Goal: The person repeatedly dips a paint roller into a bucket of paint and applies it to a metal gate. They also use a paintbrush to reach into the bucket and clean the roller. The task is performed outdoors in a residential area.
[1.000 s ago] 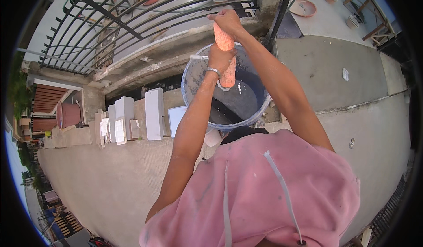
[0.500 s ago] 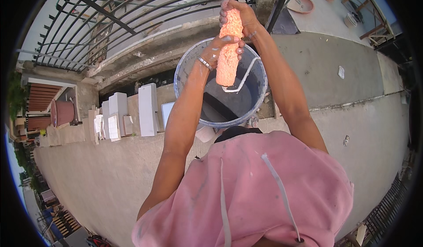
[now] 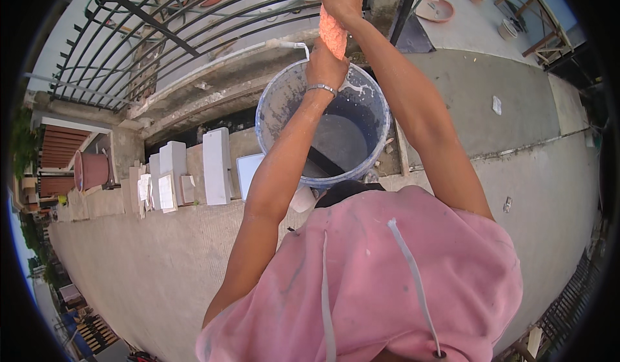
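Both hands are wrapped round a paint roller [image 3: 333, 36] with a thick, rough orange cover, held over the far side of a large bucket. My right hand [image 3: 342, 3] grips its far end, and my left hand [image 3: 327, 66] closes round the nearer end. From beside the left hand, the roller's white wire frame [image 3: 296, 44] sticks out to the left. Pale liquid streaks the air or bucket wall just below the left hand. The bucket [image 3: 271, 100] has a blue rim and a spattered inner wall, with dark grey liquid inside. Across that liquid lies a dark strip [image 3: 326, 162].
Beyond the bucket runs a black metal fence [image 3: 155, 23] on a low concrete kerb. Pale blocks [image 3: 216, 165] and a light blue panel [image 3: 248, 171] stand left of the bucket. A round pinkish basin [image 3: 434, 10] lies at the far right, near a wooden trestle [image 3: 542, 20].
The roller has turned round: its wire frame now points left instead of hanging over the bucket. Both hands have shifted a little farther away, still gripping the cover, and pale liquid streaks have appeared below.
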The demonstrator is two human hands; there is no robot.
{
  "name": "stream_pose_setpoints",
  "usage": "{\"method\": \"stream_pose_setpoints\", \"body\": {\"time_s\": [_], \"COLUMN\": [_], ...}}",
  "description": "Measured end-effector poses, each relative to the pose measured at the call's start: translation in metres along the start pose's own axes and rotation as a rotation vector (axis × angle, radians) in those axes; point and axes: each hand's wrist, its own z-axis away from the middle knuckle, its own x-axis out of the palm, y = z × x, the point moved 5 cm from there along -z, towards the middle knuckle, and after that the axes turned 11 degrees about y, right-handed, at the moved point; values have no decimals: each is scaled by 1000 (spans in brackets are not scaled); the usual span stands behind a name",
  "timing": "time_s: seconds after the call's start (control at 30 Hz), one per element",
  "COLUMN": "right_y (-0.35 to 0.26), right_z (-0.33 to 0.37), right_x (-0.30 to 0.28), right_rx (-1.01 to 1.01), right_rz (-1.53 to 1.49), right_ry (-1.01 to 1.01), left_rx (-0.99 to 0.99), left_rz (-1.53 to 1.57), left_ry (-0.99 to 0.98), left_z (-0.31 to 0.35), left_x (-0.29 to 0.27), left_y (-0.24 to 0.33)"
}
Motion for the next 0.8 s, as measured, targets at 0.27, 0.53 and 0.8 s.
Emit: {"method": "stream_pose_setpoints", "body": {"time_s": [0.27, 0.53, 0.8], "right_y": [-22, -37, -39], "right_z": [4, 19, -33], "right_x": [13, -11, -14], "right_rx": [105, 137, 342], "right_rz": [-911, -1355, -998], "right_ry": [-639, -1131, -528], "left_rx": [17, -288, -291], "left_rz": [784, 1405, 1257], "left_ry": [-405, -1101, -854], "left_z": [-43, -19, -51], "left_x": [-20, -9, -12], "left_y": [-45, -7, 16]}}
